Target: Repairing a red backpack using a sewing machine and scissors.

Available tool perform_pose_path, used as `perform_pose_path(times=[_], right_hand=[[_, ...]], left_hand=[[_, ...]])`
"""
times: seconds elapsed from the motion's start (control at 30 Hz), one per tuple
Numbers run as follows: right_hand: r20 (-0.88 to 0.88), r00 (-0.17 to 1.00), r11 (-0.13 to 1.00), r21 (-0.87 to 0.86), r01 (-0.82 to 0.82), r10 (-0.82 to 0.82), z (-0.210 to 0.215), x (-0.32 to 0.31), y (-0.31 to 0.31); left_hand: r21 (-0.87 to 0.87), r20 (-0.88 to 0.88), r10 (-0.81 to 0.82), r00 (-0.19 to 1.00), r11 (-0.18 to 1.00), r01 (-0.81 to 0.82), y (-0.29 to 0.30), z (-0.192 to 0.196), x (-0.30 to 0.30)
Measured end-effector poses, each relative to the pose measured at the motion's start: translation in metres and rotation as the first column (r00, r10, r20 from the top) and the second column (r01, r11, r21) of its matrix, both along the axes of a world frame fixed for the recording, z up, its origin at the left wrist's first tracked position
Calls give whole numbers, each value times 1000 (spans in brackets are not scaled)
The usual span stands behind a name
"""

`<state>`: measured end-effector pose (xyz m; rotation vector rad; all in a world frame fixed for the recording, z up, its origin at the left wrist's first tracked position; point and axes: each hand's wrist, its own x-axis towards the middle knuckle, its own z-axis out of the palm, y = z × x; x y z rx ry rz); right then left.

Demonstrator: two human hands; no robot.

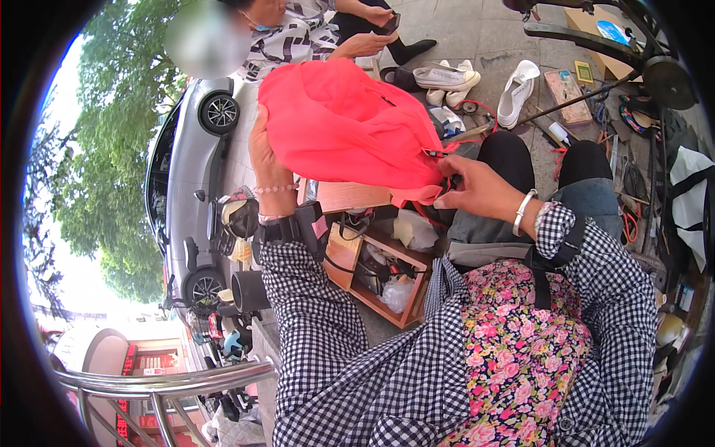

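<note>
A bright coral-pink fabric bag (335,127) with dark zips is held up in front of me, spread between my two hands. My left hand (267,153) grips its left edge, the fingers hidden behind the cloth. At the bag's lower right corner, beside a zip end, my right hand (477,186) is closed in a pinch on the fabric. Below the bag stands an open wooden box (387,279) holding small loose items and plastic bags.
Pale shoes (516,93) and a red-patterned box (568,97) lie on the paving ahead. Scattered tools (633,179) and a black metal machine (596,45) are at right. A person (298,33) sits opposite with a phone. A metal railing (167,384) and parked car (186,179) are left.
</note>
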<state>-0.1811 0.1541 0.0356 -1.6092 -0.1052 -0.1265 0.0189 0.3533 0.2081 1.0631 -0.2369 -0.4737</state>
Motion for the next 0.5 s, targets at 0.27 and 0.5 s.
perform_pose_path(times=[0.27,0.5], right_hand=[[-25,974,966,128,225,-223,-14,30,-5],[337,816,846,-94,525,-469,50,-10,-134]], left_hand=[[78,360,190,913,969,-233,-55,19,-22],[244,784,108,611,851,-464,-39,1,-98]])
